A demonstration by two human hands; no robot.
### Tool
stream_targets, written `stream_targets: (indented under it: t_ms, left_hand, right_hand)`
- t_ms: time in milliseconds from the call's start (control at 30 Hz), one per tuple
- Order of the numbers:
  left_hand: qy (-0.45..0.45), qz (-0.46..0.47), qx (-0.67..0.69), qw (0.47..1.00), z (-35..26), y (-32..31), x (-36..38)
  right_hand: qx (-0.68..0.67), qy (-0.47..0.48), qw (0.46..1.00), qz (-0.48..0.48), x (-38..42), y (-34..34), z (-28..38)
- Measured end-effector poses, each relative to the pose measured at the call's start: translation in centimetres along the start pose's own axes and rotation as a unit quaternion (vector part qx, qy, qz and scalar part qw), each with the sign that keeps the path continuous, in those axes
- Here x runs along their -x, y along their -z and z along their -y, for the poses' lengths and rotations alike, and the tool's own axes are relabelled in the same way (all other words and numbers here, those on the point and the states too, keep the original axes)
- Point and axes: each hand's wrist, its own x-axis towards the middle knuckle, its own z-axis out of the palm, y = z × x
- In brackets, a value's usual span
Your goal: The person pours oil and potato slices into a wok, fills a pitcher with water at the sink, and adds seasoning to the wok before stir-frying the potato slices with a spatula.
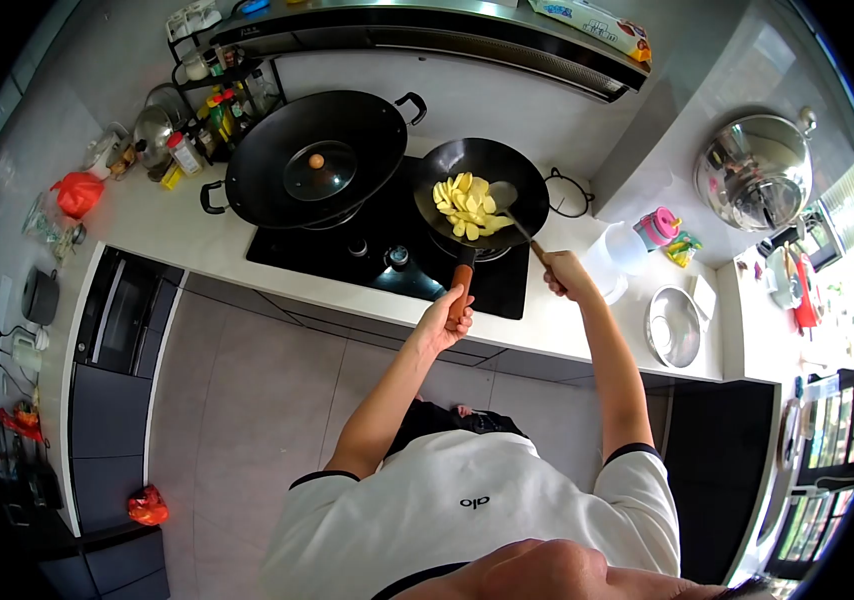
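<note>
My left hand (446,319) is wrapped round the brown handle of a black frying pan (444,157), which sits over the right burner of the black stove (292,256). In the pan lie several yellow slices (466,203). My right hand (567,275) is closed round the handle of a spatula (505,196). Its metal head rests in the pan at the right side of the slices.
A large black wok (366,125) with a small glass lid (320,178) stands on the left burner. Right of the stove are translucent containers (621,249), a pink cup (658,228) and a metal bowl (674,327). A range hood (427,30) hangs behind the pans.
</note>
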Motion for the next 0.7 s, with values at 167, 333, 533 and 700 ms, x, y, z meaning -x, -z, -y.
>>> stream_targets:
  t_ms: [167,333,533,700]
  left_hand:
    - [-0.002,-0.002,-0.012,1.000,-0.1,-0.1,0.0]
    - [-0.003,0.008,-0.016,1.000,-0.1,0.2,-0.1]
    - [-0.006,0.009,-0.012,1.000,-0.1,0.3,-0.1]
    - [-0.005,-0.003,-0.004,1.000,-0.1,0.2,0.0]
  right_hand:
    - [-0.201,-0.059,0.964,0.161,-1.6,-1.4,-1.4]
    - [-0.026,0.095,0.992,0.080,1.0,-1.8,-0.4]
    - [0.201,0.142,0.961,-0.128,2.9,-0.4,2.3]
    - [0.241,0.052,0.959,-0.139,2.3,0.3,2.2]
